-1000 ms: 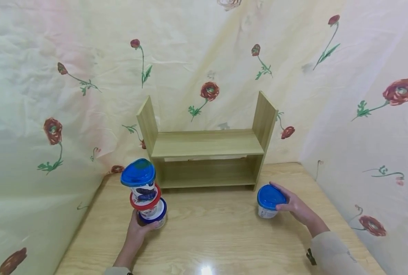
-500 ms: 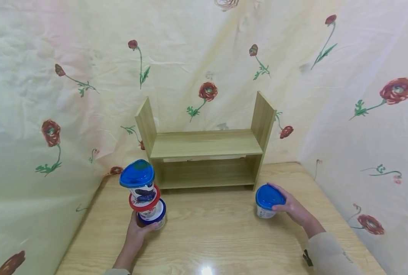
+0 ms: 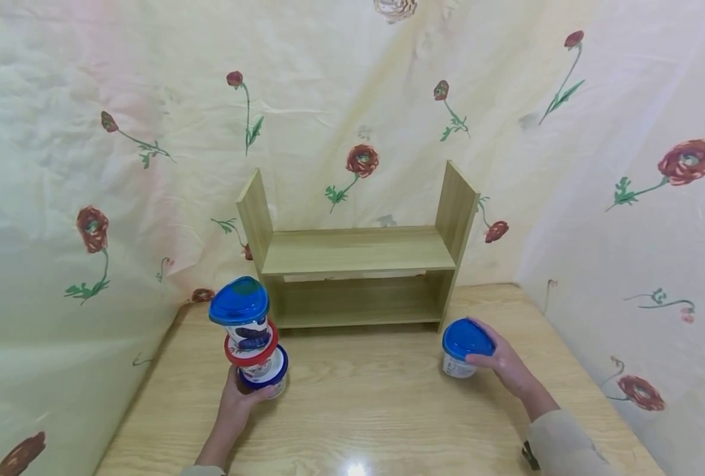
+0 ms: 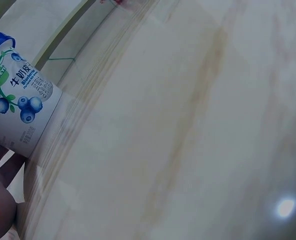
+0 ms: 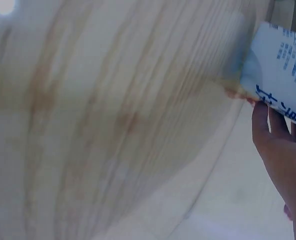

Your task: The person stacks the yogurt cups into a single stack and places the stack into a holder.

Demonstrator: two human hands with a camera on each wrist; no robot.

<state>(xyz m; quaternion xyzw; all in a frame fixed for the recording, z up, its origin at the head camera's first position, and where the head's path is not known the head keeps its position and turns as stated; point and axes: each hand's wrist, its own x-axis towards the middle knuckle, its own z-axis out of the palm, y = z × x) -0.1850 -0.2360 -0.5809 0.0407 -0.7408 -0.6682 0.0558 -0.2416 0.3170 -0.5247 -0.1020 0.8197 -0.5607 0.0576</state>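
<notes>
Three sides of flowered cloth (image 3: 310,73) surround the scene, pale, with red blooms and green stems. Below spreads the wooden counter (image 3: 364,396) (a bright spot of light (image 3: 356,469) gleams at the near side of the head view). At its back stands the two-tier shelf (image 3: 358,250). In front of the shelf's left end rises a stack (image 3: 248,334), three tubs high and uneven, leaning toward the left as it goes up. The left hand (image 3: 236,403) grips the lowest tub (image 3: 277,387), its thumb on the near side. Well apart, in front of the shelf's right end, the right hand (image 3: 503,363) holds a lone tub (image 3: 459,368), fingers and thumb round its side. Whether either load touches the counter, I cannot tell. The top tub (image 3: 238,303) and the lone tub are blue-lidded, with rounded-triangle outlines; the middle tub (image 3: 254,361) is red-lidded and round; the lowest is navy-lidded, with blueberries printed on its white side.
</notes>
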